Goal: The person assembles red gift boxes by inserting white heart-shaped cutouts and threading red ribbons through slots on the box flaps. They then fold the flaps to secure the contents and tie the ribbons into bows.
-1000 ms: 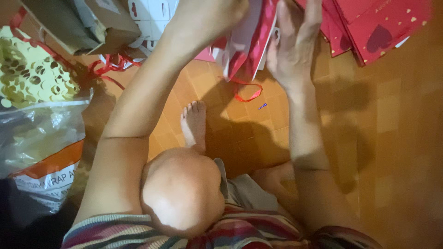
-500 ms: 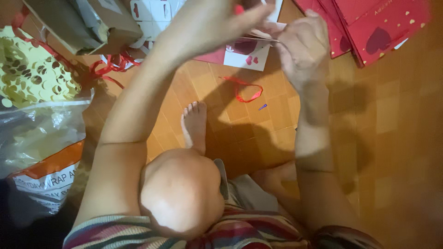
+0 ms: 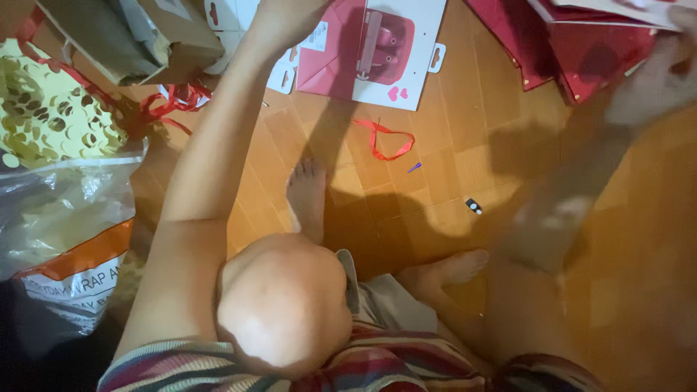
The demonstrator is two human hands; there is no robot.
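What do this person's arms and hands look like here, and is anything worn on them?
Both arms are bare to the shoulder, with no watch, glove or band to be seen. The left arm is sharp; the left hand is cut off by the top edge. The right hand and forearm are motion-blurred. A striped shirt in red, cream and dark bands covers the shoulders.

Two hands are in view: the left hand (image 3: pixel 287 18) at the top edge, and the blurred right hand (image 3: pixel 653 80) at the upper right. Two bare feet rest on the wooden floor (image 3: pixel 653 290): one foot (image 3: pixel 306 196) near the middle, the other foot (image 3: pixel 454 268) lower down. One flat pink and white card (image 3: pixel 381 47) lies on the floor. One loose red ribbon loop (image 3: pixel 385 141) lies below it, and one tangle of red ribbon (image 3: pixel 170 101) lies to the left. One pile of red sheets (image 3: pixel 581 51) is at the upper right; their exact number cannot be told. One clear plastic bag (image 3: pixel 65 210) and one brown cardboard box (image 3: pixel 138 33) are at the left.
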